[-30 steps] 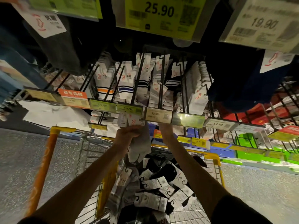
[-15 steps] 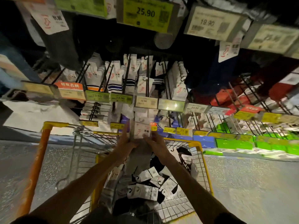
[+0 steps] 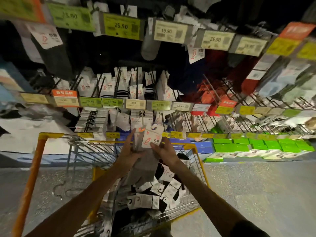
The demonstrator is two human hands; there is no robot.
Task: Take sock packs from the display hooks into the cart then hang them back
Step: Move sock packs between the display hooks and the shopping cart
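A grey sock pack [image 3: 145, 164] with a white card header is held up over the cart, just below the lower row of display hooks [image 3: 142, 117]. My left hand [image 3: 129, 153] grips its left side with the index finger pointing up. The header's lower right corner is pinched by my right hand [image 3: 165, 151]. Several more sock packs [image 3: 153, 195], black and white, lie piled in the wire cart [image 3: 82, 147]. White sock packs [image 3: 123, 84] hang on the hooks above the row of price tags.
The cart's orange handle bar [image 3: 29, 185] runs along my left. Price tags [image 3: 112, 102] line the hook fronts. Green boxes [image 3: 256, 146] and blue boxes [image 3: 201, 147] sit on the low shelf to the right. Speckled floor [image 3: 265, 185] lies on both sides.
Both hands came down from the hook row with the grey sock pack and now hold it lower, over the cart. The view has swung to the right.
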